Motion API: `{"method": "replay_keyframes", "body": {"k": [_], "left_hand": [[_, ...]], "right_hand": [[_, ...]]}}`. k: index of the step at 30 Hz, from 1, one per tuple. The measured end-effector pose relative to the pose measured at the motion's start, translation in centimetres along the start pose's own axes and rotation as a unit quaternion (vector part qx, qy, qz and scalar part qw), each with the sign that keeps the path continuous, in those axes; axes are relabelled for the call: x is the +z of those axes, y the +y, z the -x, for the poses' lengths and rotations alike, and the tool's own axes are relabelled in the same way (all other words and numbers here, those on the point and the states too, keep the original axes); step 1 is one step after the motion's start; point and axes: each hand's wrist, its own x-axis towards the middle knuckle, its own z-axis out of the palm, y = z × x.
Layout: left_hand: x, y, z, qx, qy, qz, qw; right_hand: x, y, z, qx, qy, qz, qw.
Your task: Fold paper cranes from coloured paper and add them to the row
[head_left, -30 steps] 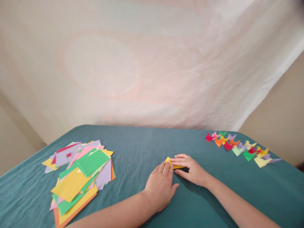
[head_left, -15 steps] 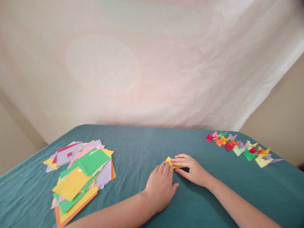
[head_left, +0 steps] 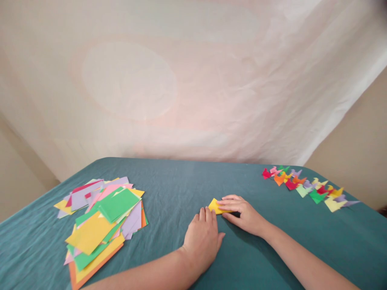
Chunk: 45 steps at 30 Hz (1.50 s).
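Note:
A small folded yellow paper (head_left: 215,206) lies on the teal tablecloth (head_left: 175,189) in the middle. My right hand (head_left: 243,214) rests on its right part, fingers pressed flat on the paper. My left hand (head_left: 203,239) lies flat on the cloth just below and left of the paper, fingers stretched out, fingertips close to the paper's near edge without covering it.
A loose pile of coloured paper squares (head_left: 101,219) lies at the left of the table. A row of several small folded paper figures (head_left: 305,187) runs along the far right. A pale cloth backdrop (head_left: 181,80) hangs behind the table.
My left hand has slid back a little toward me, off the yellow paper, so more of the paper shows. My right hand stays on it.

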Motion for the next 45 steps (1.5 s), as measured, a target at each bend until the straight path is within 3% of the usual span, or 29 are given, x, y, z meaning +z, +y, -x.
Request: {"method": "replay_keyframes", "body": {"k": [4, 7, 11, 14, 19, 25, 36, 45], "left_hand": [[-1.5, -1.6, -0.3, 0.032, -0.033, 0.011, 0.999], [-2.8, -4.4, -1.3, 0.122, -0.072, 0.067, 0.988], [-3.1, -8.1, -3.1, 0.168, -0.042, 0.173, 0.969], [-2.2, -9.3, -3.8, 0.177, -0.015, 0.209, 0.962], [-1.1, -8.7, -3.8, 0.224, -0.012, 0.23, 0.947], [-1.4, -8.4, -3.7, 0.235, -0.029, 0.227, 0.945], [-1.2, -7.0, -2.9, 0.204, -0.019, 0.142, 0.969], [-0.9, -5.6, -2.4, 0.199, 0.013, 0.129, 0.971]], "right_hand": [[0.0, 0.0, 0.0, 0.003, -0.004, 0.007, 1.0], [0.0, -0.1, 0.0, 0.004, -0.005, 0.009, 1.0], [0.0, -0.1, 0.0, 0.003, 0.004, 0.004, 1.0], [0.0, -0.2, 0.0, -0.001, 0.01, 0.001, 1.0], [0.0, -0.1, 0.0, 0.0, 0.006, 0.006, 1.0], [0.1, -0.1, 0.0, -0.003, 0.008, 0.007, 1.0], [-0.2, -0.4, -0.1, -0.011, 0.003, 0.017, 1.0], [-0.1, -0.3, -0.1, -0.016, 0.006, 0.024, 1.0]]}}
